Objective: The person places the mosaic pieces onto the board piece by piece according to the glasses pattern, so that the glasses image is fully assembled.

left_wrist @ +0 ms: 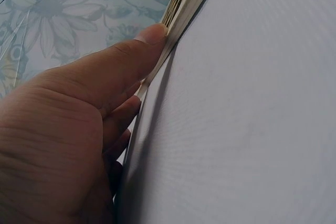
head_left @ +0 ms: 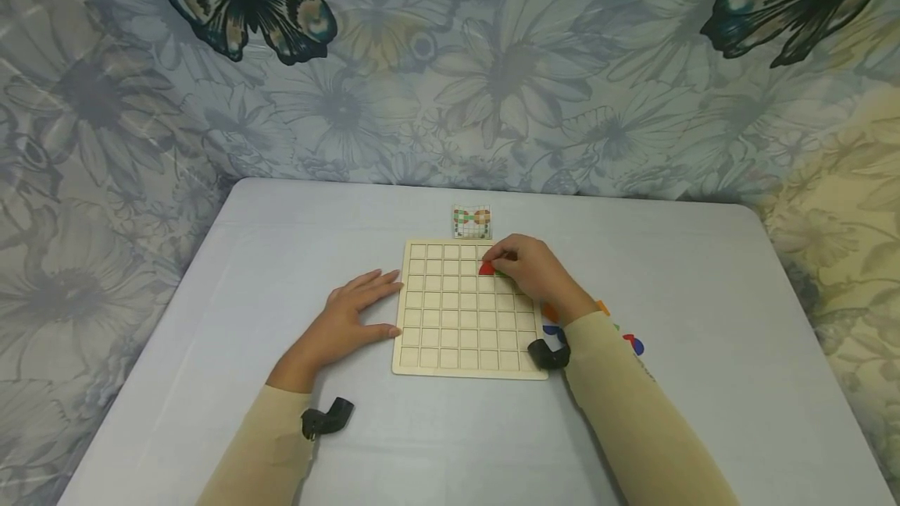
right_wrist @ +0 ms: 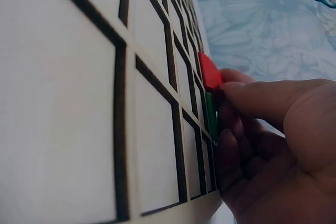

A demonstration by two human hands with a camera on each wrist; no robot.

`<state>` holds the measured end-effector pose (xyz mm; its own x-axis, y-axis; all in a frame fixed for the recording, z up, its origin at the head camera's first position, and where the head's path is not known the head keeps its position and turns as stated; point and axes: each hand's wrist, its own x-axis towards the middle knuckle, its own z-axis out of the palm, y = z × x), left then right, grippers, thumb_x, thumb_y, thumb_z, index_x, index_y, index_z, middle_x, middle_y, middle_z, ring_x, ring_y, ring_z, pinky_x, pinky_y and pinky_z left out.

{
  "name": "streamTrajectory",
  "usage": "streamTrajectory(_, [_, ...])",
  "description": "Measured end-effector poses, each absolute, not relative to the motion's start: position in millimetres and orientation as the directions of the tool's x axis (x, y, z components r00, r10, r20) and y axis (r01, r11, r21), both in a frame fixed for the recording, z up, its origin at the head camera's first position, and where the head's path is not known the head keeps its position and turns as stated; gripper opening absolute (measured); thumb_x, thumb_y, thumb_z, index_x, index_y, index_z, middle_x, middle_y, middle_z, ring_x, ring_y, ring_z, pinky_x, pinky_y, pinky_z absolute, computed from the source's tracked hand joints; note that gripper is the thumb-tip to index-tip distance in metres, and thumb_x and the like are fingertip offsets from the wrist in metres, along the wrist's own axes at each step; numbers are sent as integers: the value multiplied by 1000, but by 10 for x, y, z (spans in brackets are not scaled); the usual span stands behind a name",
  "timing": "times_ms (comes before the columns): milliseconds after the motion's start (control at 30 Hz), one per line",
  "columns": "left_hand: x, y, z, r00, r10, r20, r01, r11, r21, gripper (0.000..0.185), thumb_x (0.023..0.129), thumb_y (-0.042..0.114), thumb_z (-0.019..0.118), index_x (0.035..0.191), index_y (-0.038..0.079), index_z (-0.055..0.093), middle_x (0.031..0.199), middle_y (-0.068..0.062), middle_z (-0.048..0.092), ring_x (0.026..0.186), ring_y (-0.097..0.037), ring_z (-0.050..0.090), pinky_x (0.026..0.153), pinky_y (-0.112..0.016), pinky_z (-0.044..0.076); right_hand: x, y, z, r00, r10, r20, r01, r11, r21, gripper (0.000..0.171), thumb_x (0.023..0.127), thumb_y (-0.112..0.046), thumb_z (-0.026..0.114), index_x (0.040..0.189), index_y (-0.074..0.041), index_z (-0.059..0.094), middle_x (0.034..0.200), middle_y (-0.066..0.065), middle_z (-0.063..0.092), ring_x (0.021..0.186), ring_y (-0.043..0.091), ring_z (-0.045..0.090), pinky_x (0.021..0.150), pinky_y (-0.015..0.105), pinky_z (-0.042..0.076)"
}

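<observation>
A pale wooden board [head_left: 450, 318] with a grid of square recesses lies on the table. My right hand [head_left: 530, 265] is over its upper right part and pinches a red piece [head_left: 487, 269] with a curved edge between thumb and finger. In the right wrist view the red piece [right_wrist: 210, 72] is tilted at the grid, and a green piece [right_wrist: 211, 116] sits beside it, partly behind the fingers. My left hand [head_left: 344, 318], fingers spread and nearly straight, touches the board's left edge. The left wrist view shows its thumb [left_wrist: 152, 34] against that edge.
A small card [head_left: 472, 222] with a coloured grid pattern lies just behind the board. Loose orange, blue and red pieces [head_left: 637, 345] lie right of the board, partly hidden by my right forearm. A patterned cloth [head_left: 492, 84] hangs behind the white table [head_left: 675, 272].
</observation>
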<state>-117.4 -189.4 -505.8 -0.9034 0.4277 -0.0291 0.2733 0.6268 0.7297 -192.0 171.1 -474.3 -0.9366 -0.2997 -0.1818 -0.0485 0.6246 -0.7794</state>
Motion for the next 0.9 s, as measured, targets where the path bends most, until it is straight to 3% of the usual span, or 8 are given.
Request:
streamTrajectory(433, [-1174, -1891, -5087, -903, 430, -11, 286, 620, 730, 79, 88, 37, 94, 158, 19, 61, 170, 9, 43, 161, -25, 27, 122, -59, 17, -1887, 1717, -4706, -928, -336, -162, -79, 602, -795, 14, 111, -13, 65, 116, -15, 79, 114, 4, 70, 98, 27, 63, 91, 46, 51])
streamTrajectory(600, [-1175, -1892, -5095, -901, 434, -12, 289, 621, 728, 80, 88, 37, 94, 158, 19, 61, 170, 10, 43, 161, -25, 27, 123, -58, 17, -1875, 1723, -4708, -929, -337, -150, -82, 585, -807, 16, 112, -21, 66, 122, -14, 77, 115, 3, 71, 100, 26, 64, 91, 47, 51])
streamTrajectory(767, [-1171, -1883, -5067, -900, 436, -15, 286, 616, 733, 79, 88, 34, 94, 158, 17, 61, 170, 8, 43, 161, -26, 26, 123, -60, 15, -1863, 1737, -4685, -943, -308, -124, -62, 529, -846, 30, 111, -31, 68, 136, -15, 71, 118, 4, 70, 104, 26, 64, 94, 49, 51])
streamTrajectory(900, [-1168, -1880, -5051, -900, 435, -15, 286, 616, 734, 79, 88, 32, 94, 158, 16, 61, 170, 7, 43, 161, -27, 26, 123, -61, 16, -1857, 1773, -4636, -946, -311, -89, -60, 439, -897, 44, 113, -38, 64, 146, -9, 64, 121, 10, 68, 109, 31, 65, 97, 53, 51])
